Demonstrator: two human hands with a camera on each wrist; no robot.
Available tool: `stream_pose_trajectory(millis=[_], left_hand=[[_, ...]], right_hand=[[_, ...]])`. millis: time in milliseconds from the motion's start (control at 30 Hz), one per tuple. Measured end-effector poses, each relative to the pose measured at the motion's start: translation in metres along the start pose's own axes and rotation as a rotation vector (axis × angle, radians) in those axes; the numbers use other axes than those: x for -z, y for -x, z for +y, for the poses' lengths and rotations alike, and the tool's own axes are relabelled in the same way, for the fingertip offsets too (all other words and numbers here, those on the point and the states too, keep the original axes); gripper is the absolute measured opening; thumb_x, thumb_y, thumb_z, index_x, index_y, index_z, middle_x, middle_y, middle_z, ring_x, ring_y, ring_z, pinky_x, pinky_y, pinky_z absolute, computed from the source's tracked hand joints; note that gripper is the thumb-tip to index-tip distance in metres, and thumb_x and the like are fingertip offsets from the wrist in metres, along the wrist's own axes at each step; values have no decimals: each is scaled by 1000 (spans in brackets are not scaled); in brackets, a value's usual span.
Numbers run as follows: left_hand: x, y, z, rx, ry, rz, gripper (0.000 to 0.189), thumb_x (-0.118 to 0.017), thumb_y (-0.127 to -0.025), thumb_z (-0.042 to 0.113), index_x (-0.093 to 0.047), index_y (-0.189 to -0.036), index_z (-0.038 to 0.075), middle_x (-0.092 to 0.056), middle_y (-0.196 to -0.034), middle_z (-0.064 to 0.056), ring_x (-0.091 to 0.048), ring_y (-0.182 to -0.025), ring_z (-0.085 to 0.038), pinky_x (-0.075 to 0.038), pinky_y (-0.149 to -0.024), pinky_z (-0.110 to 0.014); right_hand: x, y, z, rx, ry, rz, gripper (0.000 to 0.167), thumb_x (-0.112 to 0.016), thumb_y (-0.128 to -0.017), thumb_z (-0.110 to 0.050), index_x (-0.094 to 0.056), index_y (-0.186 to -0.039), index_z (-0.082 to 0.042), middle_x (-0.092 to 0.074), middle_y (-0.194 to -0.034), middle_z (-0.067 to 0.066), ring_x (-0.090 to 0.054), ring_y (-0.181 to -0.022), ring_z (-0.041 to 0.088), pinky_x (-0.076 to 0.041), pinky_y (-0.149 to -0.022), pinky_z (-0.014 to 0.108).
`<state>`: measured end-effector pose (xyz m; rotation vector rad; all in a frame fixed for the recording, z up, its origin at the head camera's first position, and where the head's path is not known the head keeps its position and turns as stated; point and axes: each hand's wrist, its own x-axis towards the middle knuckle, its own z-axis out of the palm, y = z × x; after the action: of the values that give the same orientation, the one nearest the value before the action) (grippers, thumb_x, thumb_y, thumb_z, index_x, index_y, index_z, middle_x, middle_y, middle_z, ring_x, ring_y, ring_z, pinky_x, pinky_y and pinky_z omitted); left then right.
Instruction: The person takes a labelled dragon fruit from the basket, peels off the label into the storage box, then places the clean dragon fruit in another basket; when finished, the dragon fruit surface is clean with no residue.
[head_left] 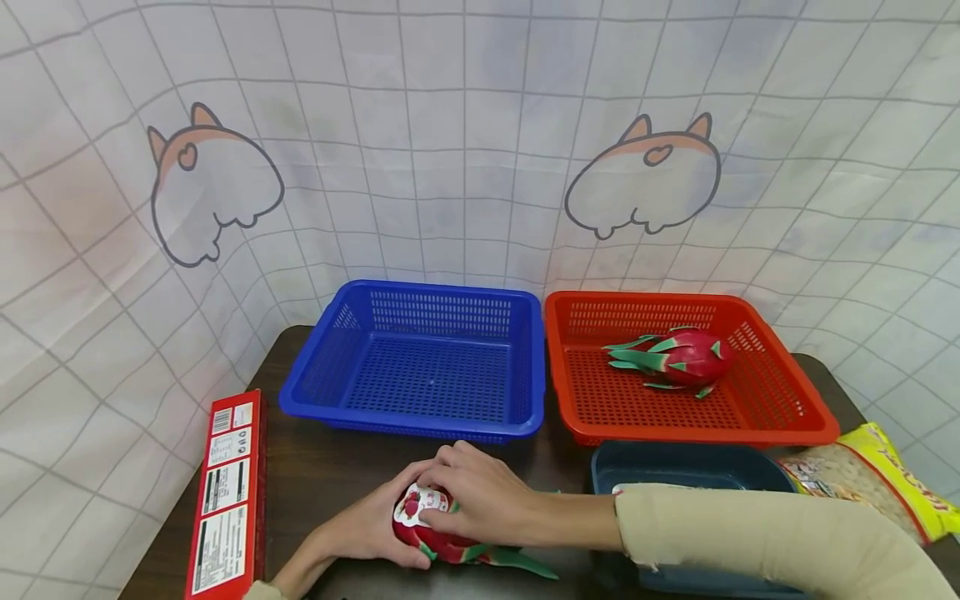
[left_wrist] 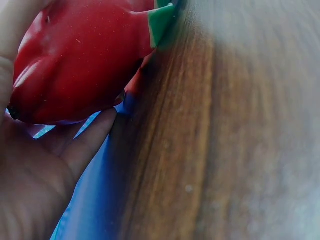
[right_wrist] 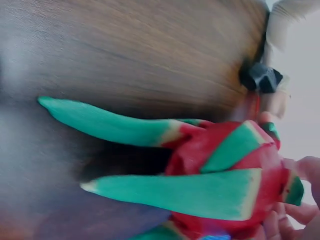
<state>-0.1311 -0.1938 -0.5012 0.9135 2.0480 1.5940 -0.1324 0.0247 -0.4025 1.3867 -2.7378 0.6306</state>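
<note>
Both hands, the left hand [head_left: 367, 533] cupping from beneath and the right hand [head_left: 480, 500] curling its fingers over the top, are clamping a dragon fruit [head_left: 442, 529] on the table [head_left: 337, 475] before the blue basket [head_left: 420, 358], apparently steadying it.

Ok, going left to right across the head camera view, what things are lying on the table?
Red carton → blue basket → red basket, holding a dragon fruit → yellow-edged bag of grains. I left out the hand-held dragon fruit and the dark tray in front, since they overlap the baskets' spans.
</note>
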Motion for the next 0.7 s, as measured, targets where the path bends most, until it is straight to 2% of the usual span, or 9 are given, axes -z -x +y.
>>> stream_pose_trajectory(millis=[133, 233, 367, 567, 700], left_hand=[[0, 0, 0, -2, 0, -1, 91, -84, -74, 14, -28, -146, 22, -52, -134, -7, -60, -113, -11, -55, -92, -28], [0, 0, -1, -40, -17, -3, 91, -84, -74, 14, -28, -145, 19, -53, -132, -8, -60, -114, -11, -55, -92, -28], [1, -1, -2, -59, -29, -9, 92, -84, -74, 14, -27, -146, 19, -53, -132, -9, -60, -113, -10, -55, -92, -28], [2, 0, -1, -46, -23, -11, 93, -85, -73, 14, -28, -146, 21, -54, -132, -9, -61, -112, -10, -55, -91, -28], [3, 1, -3, -41, -24, -10, 89, -85, -73, 14, -31, -143, 20, -54, -131, -10, -61, -111, -9, -55, -91, -28]], right_hand=[[4, -7, -3, -33, 42, -59, 20, -70, -86, -29, -73, -104, -21, -63, -91, -6, -47, -81, 5, -37, -60, 10], [7, -11, -5, -47, 69, -80, 16, -69, -86, -26, -73, -101, -23, -61, -83, -8, -47, -77, 4, -35, -56, 11], [8, -15, -7, -55, 112, -90, 12, -70, -87, -27, -74, -98, -24, -58, -76, -9, -46, -72, 4, -33, -53, 13], [9, -19, -11, -35, 201, -95, 10, -72, -86, -28, -75, -94, -24, -59, -74, -7, -49, -68, 6, -35, -50, 15], [6, -21, -11, -25, 196, -80, 8, -70, -87, -26, -75, -92, -24, -60, -76, -8, -51, -70, 5, -36, -52, 14]])
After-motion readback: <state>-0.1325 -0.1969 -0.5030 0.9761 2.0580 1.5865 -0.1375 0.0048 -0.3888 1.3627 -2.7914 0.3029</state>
